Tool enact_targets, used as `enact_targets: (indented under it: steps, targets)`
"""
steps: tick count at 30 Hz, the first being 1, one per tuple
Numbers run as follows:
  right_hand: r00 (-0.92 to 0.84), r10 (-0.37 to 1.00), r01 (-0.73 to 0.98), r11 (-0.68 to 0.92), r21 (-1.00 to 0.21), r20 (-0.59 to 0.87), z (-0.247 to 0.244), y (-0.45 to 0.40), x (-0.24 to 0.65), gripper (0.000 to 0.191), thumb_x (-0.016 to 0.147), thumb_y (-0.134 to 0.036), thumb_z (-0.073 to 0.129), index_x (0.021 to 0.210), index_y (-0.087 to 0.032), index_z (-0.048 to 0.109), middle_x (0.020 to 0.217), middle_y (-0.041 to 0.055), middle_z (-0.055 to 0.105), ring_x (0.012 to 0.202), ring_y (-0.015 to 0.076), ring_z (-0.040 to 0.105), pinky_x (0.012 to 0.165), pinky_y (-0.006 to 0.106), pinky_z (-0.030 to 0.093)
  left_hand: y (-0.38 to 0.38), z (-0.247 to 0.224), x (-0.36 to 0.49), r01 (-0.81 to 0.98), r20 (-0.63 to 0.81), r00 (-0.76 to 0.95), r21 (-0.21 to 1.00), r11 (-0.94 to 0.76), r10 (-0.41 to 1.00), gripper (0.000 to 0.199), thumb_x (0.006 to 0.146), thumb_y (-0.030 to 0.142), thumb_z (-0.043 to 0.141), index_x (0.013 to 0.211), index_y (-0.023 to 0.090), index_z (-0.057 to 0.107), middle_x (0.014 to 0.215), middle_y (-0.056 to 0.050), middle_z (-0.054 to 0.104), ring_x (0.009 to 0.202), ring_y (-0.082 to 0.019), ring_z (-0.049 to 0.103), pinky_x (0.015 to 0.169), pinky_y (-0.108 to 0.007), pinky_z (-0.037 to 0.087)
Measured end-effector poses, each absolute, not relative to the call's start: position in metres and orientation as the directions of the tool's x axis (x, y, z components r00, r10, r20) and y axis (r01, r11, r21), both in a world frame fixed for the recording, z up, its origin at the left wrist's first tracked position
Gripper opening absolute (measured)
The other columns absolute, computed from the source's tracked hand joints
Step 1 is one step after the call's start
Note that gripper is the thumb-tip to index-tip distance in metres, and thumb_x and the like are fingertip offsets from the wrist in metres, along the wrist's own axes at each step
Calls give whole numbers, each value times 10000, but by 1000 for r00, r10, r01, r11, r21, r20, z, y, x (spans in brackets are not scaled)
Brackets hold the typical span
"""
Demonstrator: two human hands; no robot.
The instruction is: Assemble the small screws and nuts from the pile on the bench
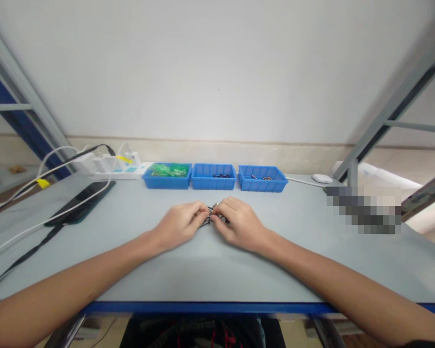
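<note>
My left hand [181, 222] and my right hand [241, 224] meet over the middle of the table, fingertips almost touching. Thumb and index finger are pinched together on each. A few small dark, thin metal-looking pieces [205, 222] lie under and between the fingertips; their kind is too small to tell, and the fingers partly cover them. What each pinch holds is hidden. Beyond the hands stand three blue bins in a row. The left bin [166, 182] holds green plastic packets [170, 169], the middle bin [213, 183] small dark parts, the right bin [263, 186] small copper-coloured and dark parts.
A black phone [79, 203] lies at the left, crossed by a white cable. Behind it a white power strip [130, 171] carries plugs and cables. A white earbud case [322, 179] sits at the back right, near a blurred dark object [362, 210]. Metal frame posts flank the table.
</note>
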State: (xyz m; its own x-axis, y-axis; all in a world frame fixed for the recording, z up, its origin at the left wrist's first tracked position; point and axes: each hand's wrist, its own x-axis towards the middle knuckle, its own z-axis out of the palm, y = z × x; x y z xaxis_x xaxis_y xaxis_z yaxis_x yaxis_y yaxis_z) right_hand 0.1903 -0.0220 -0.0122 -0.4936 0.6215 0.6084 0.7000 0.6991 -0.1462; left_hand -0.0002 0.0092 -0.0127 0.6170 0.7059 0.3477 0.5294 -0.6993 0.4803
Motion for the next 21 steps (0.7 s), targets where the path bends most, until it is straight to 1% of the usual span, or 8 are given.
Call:
enact_targets:
  steps: [3, 6, 9, 12, 15, 19, 21]
  targets:
    - [-472, 618, 713, 687, -140, 628, -12, -23, 189, 179, 860, -205, 439, 771, -148, 583, 718, 60, 588, 684, 161, 503, 635, 283, 375, 7, -12, 1, 518, 366, 621, 472, -713, 693, 152, 882, 307, 460, 913, 184, 545, 724, 19, 625, 625, -113, 570, 599, -214, 411]
    - [-489, 600, 705, 699, -118, 633, -11, -25, 188, 185, 859, -204, 440, 769, -143, 590, 713, 60, 590, 684, 158, 507, 639, 279, 372, 5, -10, 0, 514, 404, 628, 427, -744, 665, 123, 862, 287, 493, 882, 179, 548, 695, 20, 612, 616, -113, 563, 597, -216, 411]
    - [-516, 582, 696, 712, -88, 628, -12, -24, 188, 183, 857, -207, 442, 781, -144, 596, 725, 61, 603, 690, 159, 516, 646, 281, 374, 4, -7, -2, 519, 427, 647, 361, -775, 632, 129, 870, 262, 478, 859, 184, 580, 737, 6, 631, 662, -122, 570, 625, -223, 419]
    - [-504, 592, 706, 702, -95, 629, -13, -23, 189, 164, 858, -225, 455, 845, -140, 594, 750, 59, 614, 697, 159, 524, 642, 279, 372, 4, -6, -4, 513, 447, 661, 318, -797, 603, 177, 885, 247, 450, 849, 188, 614, 777, -4, 646, 719, -132, 579, 677, -232, 425]
    - [-491, 596, 713, 694, -100, 635, -13, -22, 189, 158, 843, -229, 480, 915, -128, 578, 778, 57, 613, 701, 156, 521, 640, 275, 367, 6, -6, -3, 515, 451, 656, 318, -796, 605, 207, 891, 241, 436, 815, 182, 618, 753, -4, 640, 713, -131, 576, 683, -228, 422]
    - [-505, 579, 733, 680, -36, 640, -14, -22, 189, 131, 831, -187, 463, 849, -137, 583, 754, 54, 598, 695, 158, 506, 636, 277, 351, 7, -7, -1, 532, 437, 648, 326, -781, 624, 231, 899, 254, 420, 776, 180, 602, 715, 4, 620, 685, -125, 563, 659, -223, 412]
    - [-508, 574, 744, 668, -9, 642, -14, -22, 189, 137, 828, -185, 459, 814, -140, 587, 731, 52, 588, 683, 159, 497, 627, 280, 342, 7, -8, 0, 541, 428, 636, 346, -767, 642, 213, 893, 258, 427, 787, 183, 595, 706, 9, 614, 668, -122, 560, 643, -221, 412]
